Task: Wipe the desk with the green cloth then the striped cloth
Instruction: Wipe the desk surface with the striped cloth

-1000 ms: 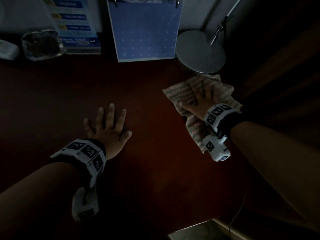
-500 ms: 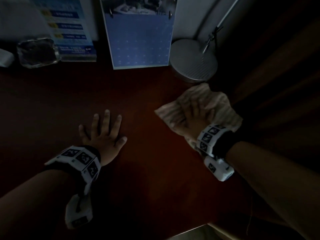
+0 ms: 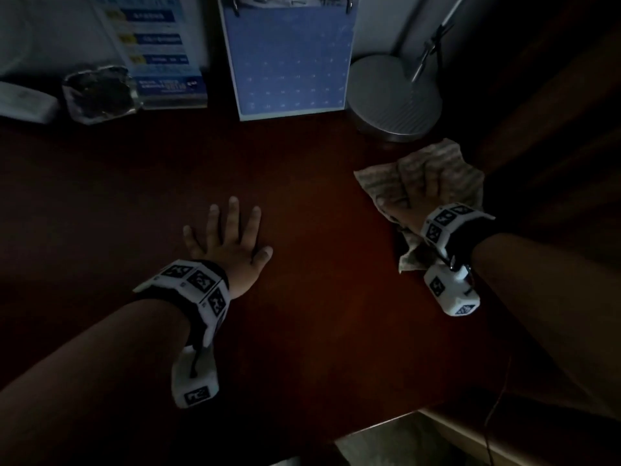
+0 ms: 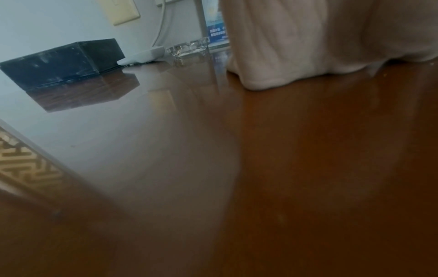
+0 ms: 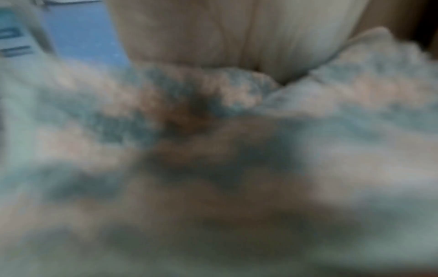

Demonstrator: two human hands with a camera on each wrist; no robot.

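Note:
The striped cloth point(image 3: 460, 176) lies bunched on the dark red-brown desk point(image 3: 336, 280) at the right, just in front of the lamp base. My right hand point(image 3: 416, 193) presses down on it with fingers spread flat over the fabric. In the right wrist view the cloth point(image 5: 355, 131) fills the blurred picture under the palm point(image 5: 225, 37). My left hand point(image 3: 232, 240) rests flat on the bare desk at centre left, fingers straight and spread, holding nothing. The left wrist view shows its palm point(image 4: 308, 37) on the glossy wood point(image 4: 284, 168). No green cloth is in view.
Along the back stand a round grey lamp base point(image 3: 395, 95), a blue calendar point(image 3: 292, 62), a leaflet stand point(image 3: 161, 52), a glass ashtray point(image 3: 99, 92) and a white device point(image 3: 23, 102). A black box point(image 4: 61, 61) sits far left. The desk's front edge point(image 3: 386, 425) is near me.
My right hand slid the striped cloth toward me, then back away to the right, close to the lamp base. The left hand has stayed flat on the desk.

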